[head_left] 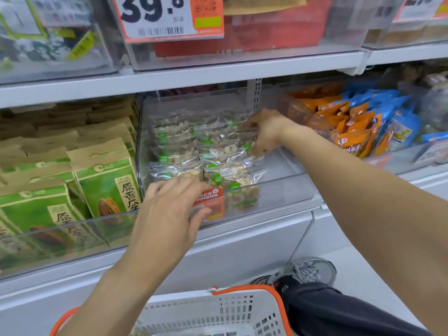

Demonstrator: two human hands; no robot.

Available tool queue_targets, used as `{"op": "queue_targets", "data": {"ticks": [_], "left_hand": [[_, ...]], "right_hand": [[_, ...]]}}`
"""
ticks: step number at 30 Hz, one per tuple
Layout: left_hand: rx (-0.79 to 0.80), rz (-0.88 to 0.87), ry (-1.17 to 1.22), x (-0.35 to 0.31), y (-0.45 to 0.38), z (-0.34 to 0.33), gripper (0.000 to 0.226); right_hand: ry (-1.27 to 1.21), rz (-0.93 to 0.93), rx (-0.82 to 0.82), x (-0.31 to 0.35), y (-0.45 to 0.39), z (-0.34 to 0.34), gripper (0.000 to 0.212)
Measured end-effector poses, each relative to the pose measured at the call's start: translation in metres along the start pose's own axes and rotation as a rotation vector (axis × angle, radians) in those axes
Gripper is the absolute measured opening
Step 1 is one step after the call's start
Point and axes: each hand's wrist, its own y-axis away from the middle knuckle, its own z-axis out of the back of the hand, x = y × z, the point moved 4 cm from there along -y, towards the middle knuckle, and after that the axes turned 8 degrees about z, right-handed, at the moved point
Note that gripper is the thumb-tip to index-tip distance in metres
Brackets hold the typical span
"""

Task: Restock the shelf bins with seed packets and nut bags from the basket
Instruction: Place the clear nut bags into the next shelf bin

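We reach into the clear middle bin [278, 187], where the nut bags [208, 151] lie in rows. Our right hand [263, 132] pinches a bag at the back right of the pile. Our left hand [169, 209] rests flat on the bin's front edge, fingers straight, touching the orange tag [213, 202]. The basket [218, 311] sits below us, and the seed packets [104, 180] fill the bin to the left.

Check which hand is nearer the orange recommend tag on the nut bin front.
Left. The left hand overlaps the orange recommend tag at the bin's front wall; the right hand is deeper in the bin, among the clear nut bags.
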Motion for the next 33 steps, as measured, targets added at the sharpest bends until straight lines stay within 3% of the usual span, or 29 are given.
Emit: {"op": "queue_targets", "data": {"ticks": [4, 10, 18, 20, 26, 33], "left_hand": [[-0.004, -0.031, -0.033, 0.001, 0.003, -0.002, 0.034], [-0.019, -0.028, 0.0, 0.003, 0.001, -0.004, 0.026], [-0.04, 0.002, 0.034, 0.0, 0.004, -0.004, 0.025], [-0.044, 0.005, 0.032, 0.0, 0.004, -0.004, 0.025], [-0.052, 0.009, 0.028, 0.0, 0.002, -0.005, 0.024], [-0.018, 0.011, 0.031, 0.0, 0.004, -0.005, 0.027]], "right_hand": [[-0.352, -0.015, -0.17, -0.028, 0.006, -0.014, 0.08], [-0.449, -0.118, -0.304, -0.043, -0.005, -0.03, 0.073], [-0.717, -0.141, -0.298, -0.046, -0.012, -0.035, 0.106], [-0.694, -0.137, -0.241, -0.042, -0.013, -0.036, 0.109], [-0.562, -0.048, -0.19, -0.032, -0.01, -0.037, 0.09], [-0.509, -0.075, -0.156, -0.028, -0.006, -0.037, 0.114]]}}
